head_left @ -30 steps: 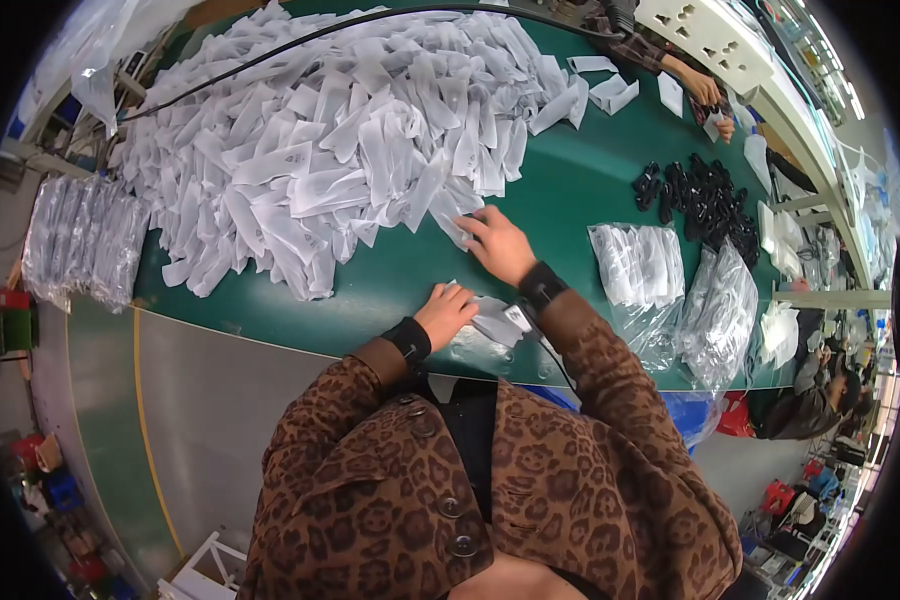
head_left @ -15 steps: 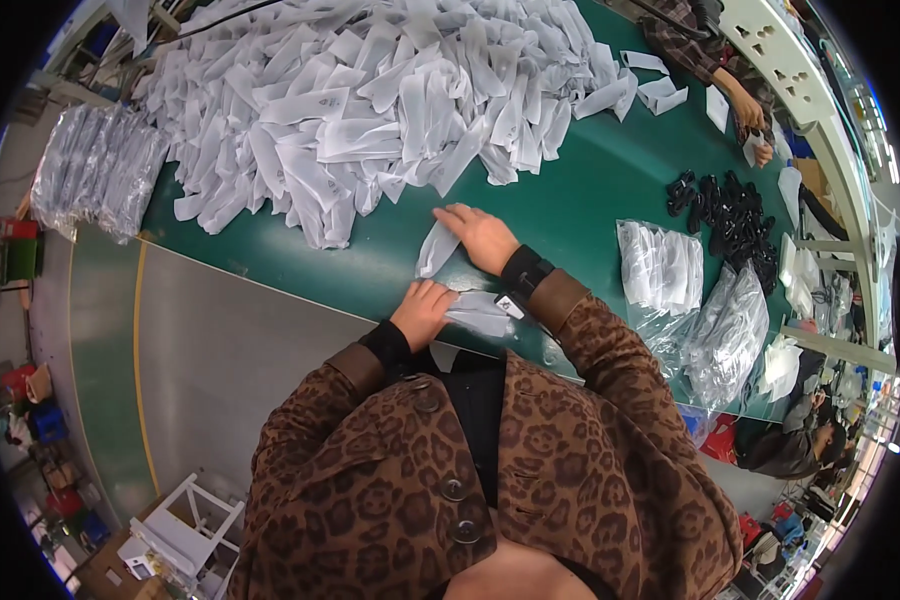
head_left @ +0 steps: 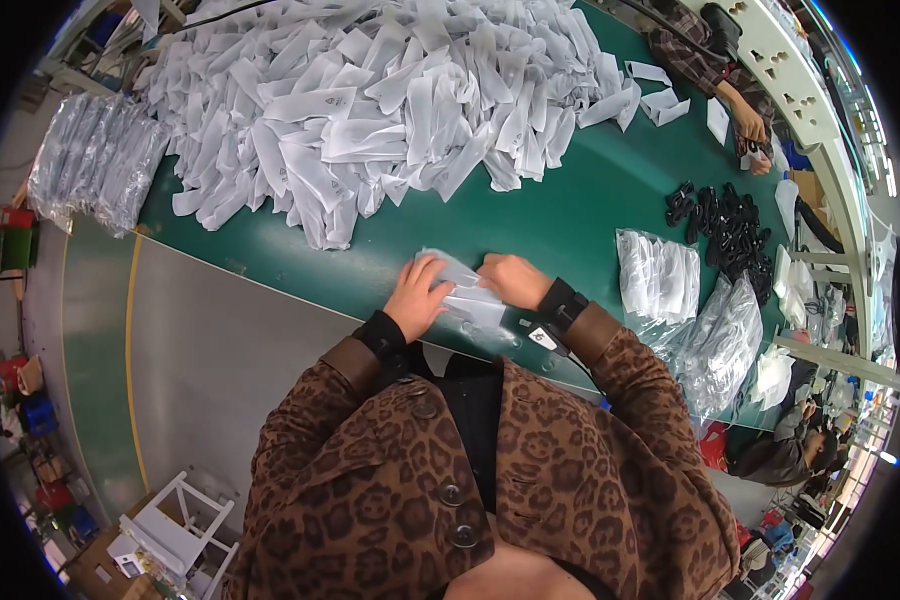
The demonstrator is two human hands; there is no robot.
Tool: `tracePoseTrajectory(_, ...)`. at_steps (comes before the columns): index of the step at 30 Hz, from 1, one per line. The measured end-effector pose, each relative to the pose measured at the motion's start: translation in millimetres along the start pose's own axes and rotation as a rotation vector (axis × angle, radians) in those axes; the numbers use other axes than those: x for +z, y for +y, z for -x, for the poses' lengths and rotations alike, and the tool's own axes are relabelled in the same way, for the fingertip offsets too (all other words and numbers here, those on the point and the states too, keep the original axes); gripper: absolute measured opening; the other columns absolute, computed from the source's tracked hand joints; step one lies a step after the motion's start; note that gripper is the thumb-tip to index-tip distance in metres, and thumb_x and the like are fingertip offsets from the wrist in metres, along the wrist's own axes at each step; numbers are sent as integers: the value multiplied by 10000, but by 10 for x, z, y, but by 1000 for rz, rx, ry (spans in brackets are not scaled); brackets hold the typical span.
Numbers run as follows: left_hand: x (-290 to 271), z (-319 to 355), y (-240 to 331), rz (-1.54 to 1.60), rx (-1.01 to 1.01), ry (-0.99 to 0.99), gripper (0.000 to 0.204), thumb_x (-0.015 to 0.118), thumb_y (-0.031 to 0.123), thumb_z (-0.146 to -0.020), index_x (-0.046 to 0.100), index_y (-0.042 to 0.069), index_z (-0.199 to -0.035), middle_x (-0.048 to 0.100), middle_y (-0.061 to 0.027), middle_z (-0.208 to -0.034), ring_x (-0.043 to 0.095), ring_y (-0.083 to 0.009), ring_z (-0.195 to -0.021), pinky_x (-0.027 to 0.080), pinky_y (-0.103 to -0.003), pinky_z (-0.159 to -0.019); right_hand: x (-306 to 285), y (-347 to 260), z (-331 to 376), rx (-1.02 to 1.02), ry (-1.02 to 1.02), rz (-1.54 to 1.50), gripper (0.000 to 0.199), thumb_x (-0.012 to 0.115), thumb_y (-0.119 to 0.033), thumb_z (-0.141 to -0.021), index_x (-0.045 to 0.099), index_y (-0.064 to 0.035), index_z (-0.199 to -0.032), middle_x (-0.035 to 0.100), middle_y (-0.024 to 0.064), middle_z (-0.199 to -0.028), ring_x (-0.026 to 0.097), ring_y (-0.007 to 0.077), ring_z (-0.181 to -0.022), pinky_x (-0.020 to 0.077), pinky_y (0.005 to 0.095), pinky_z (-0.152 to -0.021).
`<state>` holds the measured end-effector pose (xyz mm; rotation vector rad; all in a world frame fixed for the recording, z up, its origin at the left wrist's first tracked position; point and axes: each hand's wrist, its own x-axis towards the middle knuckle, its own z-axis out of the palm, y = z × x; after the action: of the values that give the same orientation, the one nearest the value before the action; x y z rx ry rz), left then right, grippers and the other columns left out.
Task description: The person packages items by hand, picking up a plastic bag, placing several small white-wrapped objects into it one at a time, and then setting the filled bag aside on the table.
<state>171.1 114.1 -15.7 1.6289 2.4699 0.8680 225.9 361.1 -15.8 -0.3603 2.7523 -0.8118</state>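
A few translucent white pouches [head_left: 478,309] lie overlapped on the green table between my hands, close to its near edge. My left hand [head_left: 417,294] grips their left end, fingers over the top and thumb set apart. At the far right edge my right hand [head_left: 516,281] is closed with curled fingers on a pouch; the fingertips are partly hidden. Clear plastic film [head_left: 485,333] shows under the near side of the pouches. Beside my right wrist lies a small white tag-like piece [head_left: 543,338] with a dark cord.
A big heap of white pouches [head_left: 370,110] covers the far table [head_left: 570,215]. Clear-wrapped bundles sit at left [head_left: 98,165] and right [head_left: 658,275], near a crumpled plastic bag [head_left: 722,345] and coiled black cables [head_left: 738,225]. A co-worker's hands [head_left: 753,135] work at far right.
My right hand has come nearer and curled closed. The pouch that lay apart under it now overlaps the near ones. My left hand has shifted slightly away from me onto them.
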Motion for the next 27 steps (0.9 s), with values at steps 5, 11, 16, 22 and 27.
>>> tracePoseTrajectory(5,29,-60,6,-21,21,-97,476,775,136,-667,591,69,-1100,467,-148,-1193,417,-350,-1212,333,-551,-1023,-646,153,-623,-45,538,133,295,589,-23,-795,591,-59,-1088,570,134,-1065,620,360,-831,530,437,-713)
tracePoseTrajectory(11,96,-12,-98,232,-49,-136,508,800,148,-648,585,71,-1102,443,-163,-1222,403,-378,-1220,302,-585,-1048,-608,480,-1184,275,436,483,166,548,-1,-785,557,-24,-949,561,179,-995,615,388,-789,526,463,-696)
tracePoseTrajectory(16,-230,-179,28,137,-43,-29,595,840,192,-591,591,72,-1118,421,-184,-1265,385,-402,-1228,312,-559,-1046,-219,464,-546,32,382,216,41,537,-7,-786,538,-27,-822,535,177,-847,598,387,-734,486,463,-641)
tracePoseTrajectory(22,-266,-301,-106,16,14,-16,602,849,222,-578,594,71,-1101,387,-217,-1311,355,-426,-1246,333,-506,-1040,-191,80,51,-168,224,131,102,560,-51,-780,580,-36,-878,540,148,-854,588,359,-735,502,447,-656)
tracePoseTrajectory(27,-8,-256,-252,208,44,-154,535,831,220,-605,578,46,-1044,398,-209,-1291,355,-426,-1249,354,-487,-1033,-541,178,-177,54,558,145,130,618,-106,-809,631,-89,-938,570,109,-888,607,330,-761,507,427,-656)
